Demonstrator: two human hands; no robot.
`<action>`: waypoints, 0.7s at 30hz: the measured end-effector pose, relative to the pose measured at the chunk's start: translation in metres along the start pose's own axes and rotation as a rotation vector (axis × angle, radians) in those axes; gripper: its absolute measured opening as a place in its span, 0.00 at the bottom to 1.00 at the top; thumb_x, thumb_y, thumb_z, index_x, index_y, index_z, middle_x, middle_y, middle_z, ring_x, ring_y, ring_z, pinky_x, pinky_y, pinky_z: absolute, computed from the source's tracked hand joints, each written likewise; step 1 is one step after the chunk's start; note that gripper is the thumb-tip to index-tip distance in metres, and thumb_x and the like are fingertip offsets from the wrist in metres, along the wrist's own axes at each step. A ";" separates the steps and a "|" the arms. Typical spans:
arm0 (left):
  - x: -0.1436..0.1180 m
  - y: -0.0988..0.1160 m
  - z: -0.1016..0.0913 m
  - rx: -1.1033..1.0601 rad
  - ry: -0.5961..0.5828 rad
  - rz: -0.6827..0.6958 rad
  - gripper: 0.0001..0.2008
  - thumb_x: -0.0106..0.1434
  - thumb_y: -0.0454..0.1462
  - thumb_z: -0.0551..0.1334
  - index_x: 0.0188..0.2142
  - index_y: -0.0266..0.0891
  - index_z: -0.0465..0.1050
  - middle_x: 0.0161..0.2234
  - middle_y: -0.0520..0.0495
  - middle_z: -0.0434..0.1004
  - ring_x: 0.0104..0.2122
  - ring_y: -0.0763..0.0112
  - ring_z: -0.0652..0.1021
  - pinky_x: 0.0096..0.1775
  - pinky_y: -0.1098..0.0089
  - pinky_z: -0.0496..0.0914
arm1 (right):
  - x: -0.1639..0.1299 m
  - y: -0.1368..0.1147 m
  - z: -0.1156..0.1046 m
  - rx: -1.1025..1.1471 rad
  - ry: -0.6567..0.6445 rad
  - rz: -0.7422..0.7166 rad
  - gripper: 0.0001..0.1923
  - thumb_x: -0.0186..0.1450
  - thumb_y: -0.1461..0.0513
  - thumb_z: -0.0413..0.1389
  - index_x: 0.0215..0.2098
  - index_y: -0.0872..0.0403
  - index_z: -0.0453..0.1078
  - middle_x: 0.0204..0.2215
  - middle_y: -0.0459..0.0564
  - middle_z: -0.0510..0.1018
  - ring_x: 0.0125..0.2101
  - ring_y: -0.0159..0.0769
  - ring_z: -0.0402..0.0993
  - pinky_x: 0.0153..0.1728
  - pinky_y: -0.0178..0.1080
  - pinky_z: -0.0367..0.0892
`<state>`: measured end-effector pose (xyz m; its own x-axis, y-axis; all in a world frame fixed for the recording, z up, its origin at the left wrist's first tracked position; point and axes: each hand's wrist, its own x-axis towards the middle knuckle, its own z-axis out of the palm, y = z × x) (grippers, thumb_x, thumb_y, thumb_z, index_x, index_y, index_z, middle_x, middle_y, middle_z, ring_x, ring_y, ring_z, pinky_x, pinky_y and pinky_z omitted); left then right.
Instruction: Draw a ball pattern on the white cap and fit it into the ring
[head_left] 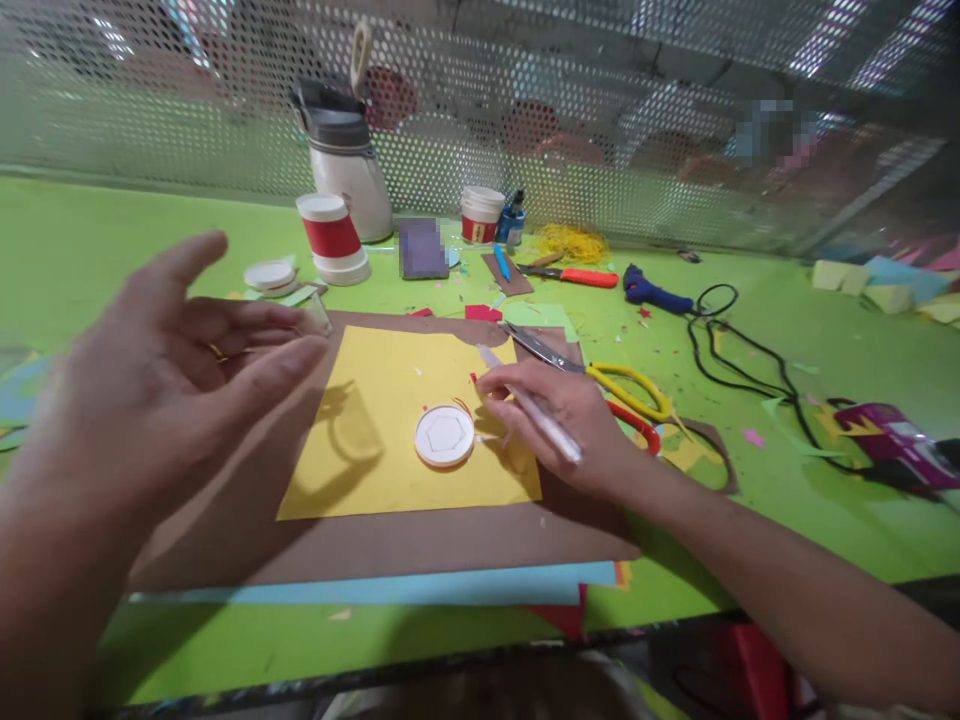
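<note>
My left hand hovers over the left side of the brown board, index finger raised. Its thumb and other fingertips come together at a small pale scrap, which looks pinched between them. In my right hand is a slim whitish pen-like tool, slanting across the fingers; I cannot tell its exact kind. Below the left fingers, a shadow falls on the yellow paper sheet. On that sheet lies a round white lid with a hexagon drawn on it, just left of my right fingers.
Scissors with yellow and red handles lie right of the sheet. Behind stand a red-and-white cup, a kettle and a white tub. A red-handled cutter and a blue glue gun with black cord lie further right.
</note>
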<state>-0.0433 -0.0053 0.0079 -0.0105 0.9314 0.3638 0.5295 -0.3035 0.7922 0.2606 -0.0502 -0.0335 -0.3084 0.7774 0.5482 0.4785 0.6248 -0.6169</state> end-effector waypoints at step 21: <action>0.008 -0.006 0.015 0.001 -0.155 -0.050 0.60 0.49 0.61 0.72 0.75 0.40 0.57 0.47 0.37 0.86 0.49 0.46 0.85 0.55 0.43 0.79 | 0.004 -0.005 0.021 0.035 -0.119 -0.191 0.22 0.72 0.61 0.65 0.61 0.49 0.65 0.54 0.56 0.80 0.55 0.44 0.80 0.57 0.46 0.75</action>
<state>-0.0335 0.0071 -0.0015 0.0941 0.9653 0.2435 0.5326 -0.2554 0.8069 0.2401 -0.0483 -0.0397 -0.4862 0.6465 0.5879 0.3738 0.7620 -0.5288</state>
